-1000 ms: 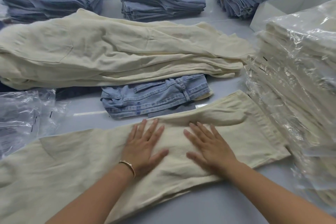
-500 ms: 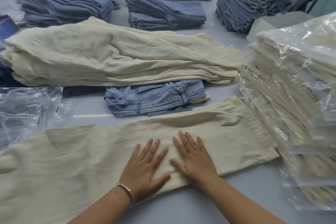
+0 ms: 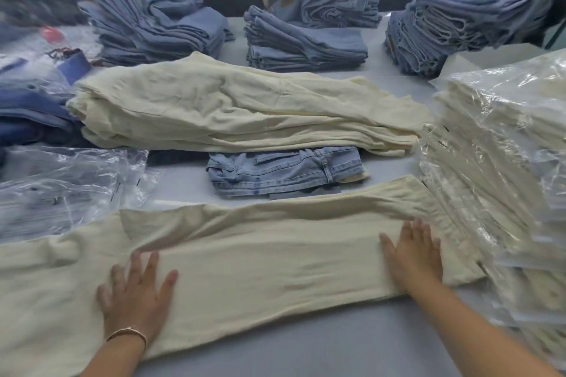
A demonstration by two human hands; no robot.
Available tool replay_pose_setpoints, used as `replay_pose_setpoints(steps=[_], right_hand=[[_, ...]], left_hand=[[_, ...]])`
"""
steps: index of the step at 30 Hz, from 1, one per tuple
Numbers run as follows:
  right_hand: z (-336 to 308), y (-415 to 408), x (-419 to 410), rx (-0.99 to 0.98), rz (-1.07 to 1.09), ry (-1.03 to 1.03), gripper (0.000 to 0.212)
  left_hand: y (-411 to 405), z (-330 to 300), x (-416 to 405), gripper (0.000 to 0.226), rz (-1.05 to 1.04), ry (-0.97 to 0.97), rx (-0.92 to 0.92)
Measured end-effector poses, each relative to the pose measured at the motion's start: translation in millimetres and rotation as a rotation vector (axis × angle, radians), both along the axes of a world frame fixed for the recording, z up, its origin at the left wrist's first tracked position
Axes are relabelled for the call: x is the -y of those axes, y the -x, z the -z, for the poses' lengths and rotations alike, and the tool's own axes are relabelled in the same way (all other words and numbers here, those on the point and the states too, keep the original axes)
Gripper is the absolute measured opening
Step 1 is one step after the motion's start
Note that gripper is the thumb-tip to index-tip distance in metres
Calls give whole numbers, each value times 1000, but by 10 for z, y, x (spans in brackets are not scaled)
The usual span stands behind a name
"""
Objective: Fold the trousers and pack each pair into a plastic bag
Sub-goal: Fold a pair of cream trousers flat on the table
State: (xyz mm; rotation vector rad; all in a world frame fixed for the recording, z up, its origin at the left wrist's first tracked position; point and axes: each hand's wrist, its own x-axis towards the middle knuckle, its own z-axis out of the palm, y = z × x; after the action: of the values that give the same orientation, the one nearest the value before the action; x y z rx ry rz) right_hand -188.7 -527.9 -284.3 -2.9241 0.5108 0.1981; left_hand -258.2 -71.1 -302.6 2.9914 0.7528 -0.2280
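On cream trousers [image 3: 260, 266]: hands flat, fingers spread, apart

Cut off and blurred
Cream trousers [image 3: 245, 269] run past left edge; left hand [image 3: 134, 294] motion-blurred; bagged stack [image 3: 505, 162] cropped right.

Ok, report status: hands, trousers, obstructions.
Left hand and right hand flat, apart on cream trousers. Trousers unfolded, unbagged. Bagged stack crowds right end.

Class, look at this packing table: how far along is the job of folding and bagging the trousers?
Done: a tall stack of cream trousers sealed in clear plastic bags stands at the right. In hand: the left hand and right hand press flat on one cream pair of trousers, spread out and not yet folded. Left: a pile of unbagged cream trousers behind, with empty clear bags waiting at the left.
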Motion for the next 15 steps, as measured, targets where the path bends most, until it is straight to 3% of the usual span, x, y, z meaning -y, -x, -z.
replay_pose_setpoints(steps=[2,7,10,15], right_hand=[[-42,-76,-392,91,-206,28,71],[14,-229,-1413,168,-655,-5,67],[117,-435,-1487,96,-697,77,69],[193,-716,-875,50,-599,126,76]], left_hand=[[-58,-43,190,71,16,16,13],[-493,-88,706,69,340,58,109],[-748,-3,489,61,299,54,82],[-715,98,-497,64,185,28,54]])
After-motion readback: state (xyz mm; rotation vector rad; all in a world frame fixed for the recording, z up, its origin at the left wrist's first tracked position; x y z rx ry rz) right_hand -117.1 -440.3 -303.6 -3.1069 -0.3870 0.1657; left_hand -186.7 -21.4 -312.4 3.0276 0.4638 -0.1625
